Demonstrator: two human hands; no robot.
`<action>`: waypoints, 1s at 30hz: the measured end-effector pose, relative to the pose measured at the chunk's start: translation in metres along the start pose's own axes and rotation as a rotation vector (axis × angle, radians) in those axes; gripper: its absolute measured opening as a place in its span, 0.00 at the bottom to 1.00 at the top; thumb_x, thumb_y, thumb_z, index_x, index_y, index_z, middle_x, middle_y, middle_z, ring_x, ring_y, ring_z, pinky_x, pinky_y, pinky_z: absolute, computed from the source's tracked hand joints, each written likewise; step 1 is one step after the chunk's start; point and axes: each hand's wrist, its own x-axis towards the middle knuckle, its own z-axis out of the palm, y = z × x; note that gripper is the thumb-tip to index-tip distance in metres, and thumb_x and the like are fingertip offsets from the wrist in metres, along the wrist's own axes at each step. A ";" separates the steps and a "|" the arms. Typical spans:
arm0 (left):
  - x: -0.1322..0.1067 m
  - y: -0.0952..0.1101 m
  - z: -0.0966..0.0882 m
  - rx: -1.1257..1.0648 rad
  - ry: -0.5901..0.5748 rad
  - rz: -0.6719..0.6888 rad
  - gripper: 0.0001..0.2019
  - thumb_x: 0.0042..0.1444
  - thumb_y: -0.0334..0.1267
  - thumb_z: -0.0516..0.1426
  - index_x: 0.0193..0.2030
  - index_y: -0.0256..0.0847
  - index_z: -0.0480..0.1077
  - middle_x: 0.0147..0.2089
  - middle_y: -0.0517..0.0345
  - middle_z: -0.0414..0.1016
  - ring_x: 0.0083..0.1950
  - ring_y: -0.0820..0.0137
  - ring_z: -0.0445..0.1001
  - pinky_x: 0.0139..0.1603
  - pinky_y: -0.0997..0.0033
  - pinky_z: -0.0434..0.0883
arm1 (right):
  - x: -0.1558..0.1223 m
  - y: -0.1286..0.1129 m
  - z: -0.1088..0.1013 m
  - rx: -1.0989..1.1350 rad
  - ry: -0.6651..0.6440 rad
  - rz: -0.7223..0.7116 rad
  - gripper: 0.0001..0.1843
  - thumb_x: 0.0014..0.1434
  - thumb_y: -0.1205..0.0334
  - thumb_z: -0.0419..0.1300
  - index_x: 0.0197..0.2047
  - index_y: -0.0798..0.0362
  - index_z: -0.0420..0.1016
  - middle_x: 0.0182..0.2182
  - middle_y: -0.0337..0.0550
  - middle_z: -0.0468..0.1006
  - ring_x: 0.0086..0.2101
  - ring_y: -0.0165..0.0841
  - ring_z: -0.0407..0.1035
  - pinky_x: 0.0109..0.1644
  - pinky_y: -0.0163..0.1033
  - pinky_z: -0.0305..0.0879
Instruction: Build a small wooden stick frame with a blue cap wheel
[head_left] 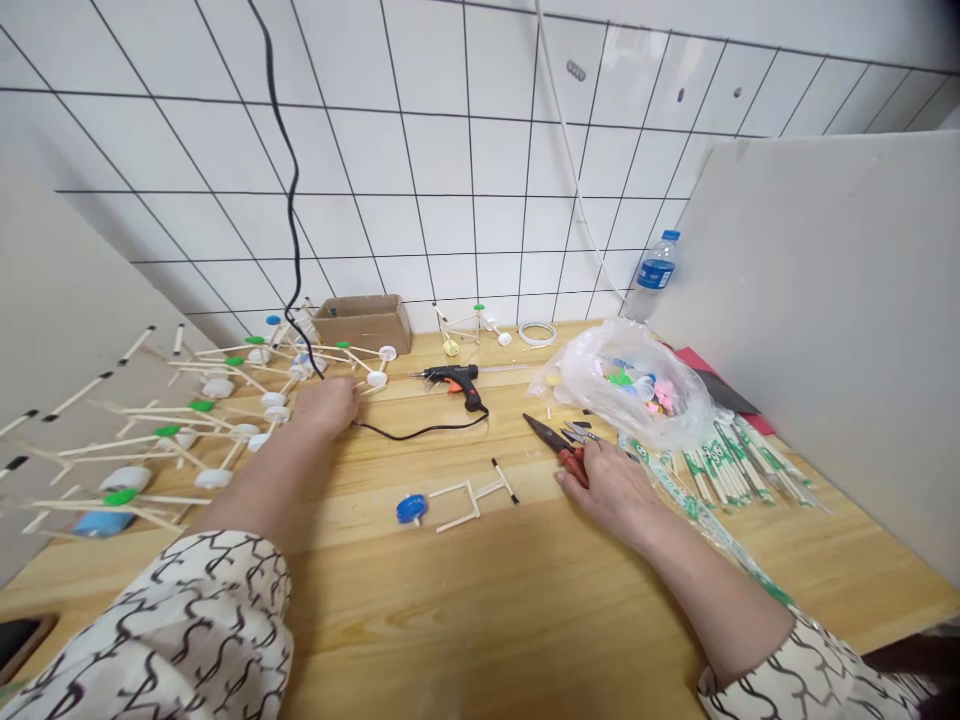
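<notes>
My right hand (611, 490) lies on the table with its fingers closed over the red handles of dark-bladed scissors (551, 435). Small silver-bladed snips (579, 432) lie right beside it. Farther left, my left hand (326, 408) is curled next to a wooden-stick model with white caps (377, 379); its fingertips are hidden, so what they grip cannot be made out. Between the hands lie a stick frame (471, 497) with a black-tipped crosspiece and a blue cap (411, 509). A black glue gun (454, 375) with an orange trigger rests behind them.
Several stick models with green and white caps (169, 432) crowd the left side. A cardboard box (364, 322), tape roll (537, 333) and water bottle (652, 275) stand along the tiled wall. At right are a plastic bag (581, 365) of coloured pieces and wrapped sticks (724, 465). A black cord (291, 200) hangs down.
</notes>
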 end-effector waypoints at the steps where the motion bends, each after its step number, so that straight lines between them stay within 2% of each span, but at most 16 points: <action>1: -0.006 0.004 -0.004 0.032 0.029 -0.015 0.12 0.43 0.29 0.53 0.15 0.40 0.55 0.18 0.61 0.59 0.38 0.59 0.70 0.38 0.67 0.60 | -0.001 -0.001 0.000 -0.003 0.001 0.006 0.19 0.57 0.53 0.51 0.41 0.62 0.69 0.40 0.61 0.73 0.42 0.48 0.67 0.41 0.45 0.59; 5: -0.040 0.038 -0.017 0.077 0.099 -0.005 0.09 0.48 0.33 0.52 0.19 0.42 0.58 0.19 0.63 0.58 0.32 0.66 0.67 0.33 0.72 0.57 | -0.003 -0.003 -0.003 -0.011 0.023 0.001 0.17 0.57 0.57 0.50 0.41 0.63 0.69 0.40 0.63 0.72 0.42 0.48 0.66 0.43 0.47 0.59; 8: -0.079 0.077 -0.012 0.027 0.090 0.023 0.07 0.46 0.37 0.54 0.21 0.43 0.61 0.19 0.63 0.62 0.27 0.67 0.65 0.28 0.72 0.57 | -0.004 -0.001 -0.002 0.082 0.118 -0.033 0.15 0.56 0.58 0.53 0.39 0.62 0.71 0.40 0.62 0.72 0.43 0.48 0.65 0.46 0.50 0.58; 9: -0.095 0.092 -0.007 -0.021 0.071 0.042 0.07 0.45 0.39 0.55 0.21 0.42 0.62 0.20 0.63 0.63 0.26 0.68 0.64 0.28 0.73 0.58 | -0.006 -0.001 -0.001 0.180 0.156 -0.073 0.14 0.56 0.58 0.54 0.39 0.60 0.71 0.40 0.60 0.72 0.43 0.47 0.65 0.46 0.50 0.58; 11: -0.126 0.122 0.005 -0.335 -0.028 0.078 0.07 0.44 0.41 0.56 0.22 0.42 0.63 0.21 0.62 0.64 0.25 0.70 0.63 0.27 0.73 0.59 | -0.009 -0.001 0.002 0.498 0.198 -0.197 0.12 0.55 0.58 0.56 0.40 0.56 0.72 0.38 0.53 0.74 0.41 0.42 0.66 0.45 0.46 0.61; 13: -0.155 0.147 0.018 -0.554 -0.190 0.073 0.08 0.44 0.43 0.55 0.22 0.42 0.63 0.20 0.63 0.63 0.24 0.72 0.61 0.25 0.74 0.59 | -0.015 -0.005 0.005 0.880 0.164 -0.305 0.12 0.54 0.57 0.58 0.41 0.53 0.71 0.34 0.47 0.74 0.37 0.36 0.68 0.41 0.41 0.63; 16: -0.182 0.170 0.033 -0.675 -0.388 0.028 0.08 0.45 0.42 0.54 0.22 0.41 0.62 0.20 0.65 0.58 0.24 0.73 0.57 0.25 0.75 0.57 | -0.023 -0.012 0.003 1.298 0.051 -0.318 0.12 0.50 0.56 0.62 0.37 0.53 0.72 0.29 0.41 0.74 0.30 0.30 0.68 0.36 0.37 0.64; 18: -0.189 0.176 0.042 -0.729 -0.403 -0.005 0.07 0.46 0.40 0.54 0.24 0.41 0.62 0.21 0.65 0.58 0.25 0.74 0.57 0.26 0.75 0.57 | -0.026 -0.016 0.000 1.436 0.001 -0.287 0.11 0.47 0.55 0.64 0.31 0.53 0.73 0.25 0.38 0.73 0.27 0.28 0.66 0.33 0.35 0.64; 21: -0.190 0.175 0.053 -0.776 -0.402 -0.025 0.07 0.49 0.40 0.53 0.25 0.40 0.62 0.23 0.65 0.59 0.26 0.74 0.57 0.27 0.75 0.57 | -0.027 -0.018 -0.004 1.499 -0.020 -0.255 0.12 0.45 0.54 0.66 0.28 0.53 0.74 0.24 0.37 0.73 0.25 0.27 0.65 0.32 0.35 0.64; 25: -0.189 0.167 0.064 -0.819 -0.362 -0.021 0.08 0.52 0.43 0.53 0.28 0.40 0.64 0.23 0.65 0.59 0.27 0.74 0.58 0.27 0.75 0.57 | -0.025 -0.018 -0.006 1.439 -0.020 -0.246 0.12 0.46 0.53 0.65 0.27 0.53 0.73 0.23 0.37 0.72 0.25 0.27 0.65 0.33 0.34 0.64; 30: -0.188 0.155 0.070 -0.874 -0.246 -0.048 0.12 0.57 0.45 0.48 0.37 0.40 0.66 0.29 0.60 0.66 0.28 0.73 0.61 0.30 0.74 0.62 | -0.023 -0.022 0.000 1.297 -0.077 -0.256 0.15 0.48 0.49 0.62 0.25 0.54 0.71 0.22 0.37 0.71 0.24 0.27 0.64 0.31 0.35 0.63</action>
